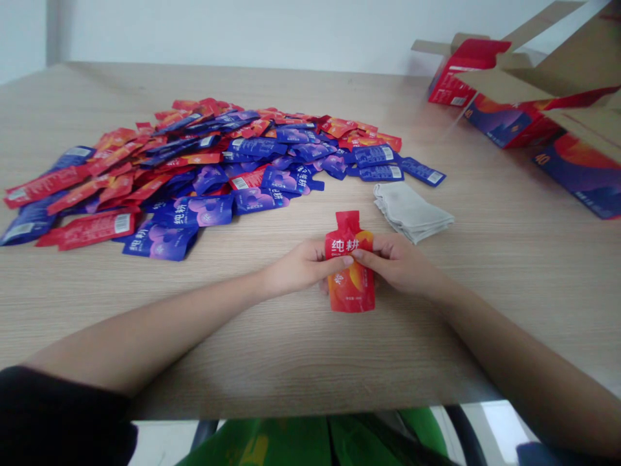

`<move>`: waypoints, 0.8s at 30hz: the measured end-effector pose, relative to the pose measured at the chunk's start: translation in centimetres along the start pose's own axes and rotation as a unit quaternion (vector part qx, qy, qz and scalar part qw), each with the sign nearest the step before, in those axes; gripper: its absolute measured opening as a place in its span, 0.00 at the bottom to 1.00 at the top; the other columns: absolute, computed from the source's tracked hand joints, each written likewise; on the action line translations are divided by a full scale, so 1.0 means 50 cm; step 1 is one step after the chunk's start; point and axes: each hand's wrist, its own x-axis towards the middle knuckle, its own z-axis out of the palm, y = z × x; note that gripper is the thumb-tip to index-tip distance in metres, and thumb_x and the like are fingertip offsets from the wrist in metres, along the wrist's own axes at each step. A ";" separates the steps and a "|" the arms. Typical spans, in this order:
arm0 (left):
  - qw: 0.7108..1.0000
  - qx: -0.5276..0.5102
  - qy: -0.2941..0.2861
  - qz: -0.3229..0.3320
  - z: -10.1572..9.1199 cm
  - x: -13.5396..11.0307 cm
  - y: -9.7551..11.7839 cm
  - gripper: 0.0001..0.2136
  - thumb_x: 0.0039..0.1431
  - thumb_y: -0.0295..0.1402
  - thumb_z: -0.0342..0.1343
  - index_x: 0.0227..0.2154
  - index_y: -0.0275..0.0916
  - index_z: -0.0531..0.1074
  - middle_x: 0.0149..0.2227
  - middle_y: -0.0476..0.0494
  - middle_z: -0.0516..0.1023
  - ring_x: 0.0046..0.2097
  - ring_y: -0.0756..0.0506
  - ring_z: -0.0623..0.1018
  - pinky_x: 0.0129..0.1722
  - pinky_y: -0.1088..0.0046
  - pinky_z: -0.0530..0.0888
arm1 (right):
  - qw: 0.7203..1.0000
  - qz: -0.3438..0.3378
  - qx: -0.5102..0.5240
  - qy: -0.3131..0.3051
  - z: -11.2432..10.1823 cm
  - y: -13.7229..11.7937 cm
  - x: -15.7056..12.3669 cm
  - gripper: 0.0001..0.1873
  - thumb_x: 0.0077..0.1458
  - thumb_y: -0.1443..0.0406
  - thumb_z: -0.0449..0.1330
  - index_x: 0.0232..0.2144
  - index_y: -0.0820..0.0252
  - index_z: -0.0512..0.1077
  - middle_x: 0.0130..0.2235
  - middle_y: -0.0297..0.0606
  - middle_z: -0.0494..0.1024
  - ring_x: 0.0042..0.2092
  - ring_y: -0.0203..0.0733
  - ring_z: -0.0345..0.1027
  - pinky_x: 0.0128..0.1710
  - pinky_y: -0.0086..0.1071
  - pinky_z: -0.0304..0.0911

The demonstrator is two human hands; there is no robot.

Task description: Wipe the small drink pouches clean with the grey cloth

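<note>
A red and orange pouch [350,285] with white characters is held upright just above the wooden table [509,272], near its front edge. My left hand [301,265] grips the pouch from the left, thumb across its front. My right hand [400,262] grips it from the right, thumb meeting the left thumb at the pouch's middle. Both hands are closed on the pouch.
A large heap of red and blue pouches [204,168] spreads over the table's left and middle. A folded grey cloth [412,210] lies just beyond my right hand. Opened cardboard boxes [538,103] with red and blue printing stand at the far right.
</note>
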 end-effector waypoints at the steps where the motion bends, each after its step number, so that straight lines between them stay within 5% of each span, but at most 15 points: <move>1: 1.000 0.002 0.004 0.003 0.001 -0.001 -0.002 0.17 0.63 0.46 0.56 0.33 0.34 0.73 0.28 0.48 0.77 0.25 0.53 0.73 0.25 0.77 0.72 | 1.000 0.000 0.004 0.001 0.001 0.001 0.001 0.21 0.60 0.49 0.56 0.27 0.60 0.71 0.25 0.34 0.74 0.24 0.33 0.64 0.23 0.29 0.59; 10: 0.999 -0.025 0.031 0.000 0.011 -0.003 -0.014 0.18 0.63 0.47 0.55 0.36 0.33 0.75 0.32 0.44 0.80 0.30 0.50 0.77 0.32 0.74 0.73 | 0.999 0.005 0.030 -0.040 0.001 -0.001 -0.001 0.22 0.60 0.47 0.55 0.28 0.59 0.70 0.25 0.33 0.73 0.24 0.34 0.64 0.25 0.29 0.61; 17: 1.000 -0.030 0.009 0.001 0.001 0.001 -0.002 0.15 0.63 0.43 0.57 0.36 0.34 0.75 0.35 0.44 0.81 0.34 0.50 0.79 0.37 0.73 0.74 | 0.999 -0.017 -0.018 0.025 -0.001 0.001 0.002 0.21 0.61 0.50 0.54 0.26 0.59 0.71 0.25 0.33 0.73 0.26 0.35 0.64 0.26 0.30 0.59; 24: 0.999 0.018 0.042 0.025 0.010 -0.004 -0.009 0.17 0.64 0.45 0.54 0.35 0.34 0.75 0.33 0.44 0.80 0.32 0.50 0.77 0.34 0.74 0.73 | 0.999 -0.007 0.020 -0.034 -0.002 0.001 0.002 0.20 0.58 0.48 0.57 0.31 0.58 0.73 0.30 0.35 0.77 0.30 0.37 0.69 0.31 0.32 0.65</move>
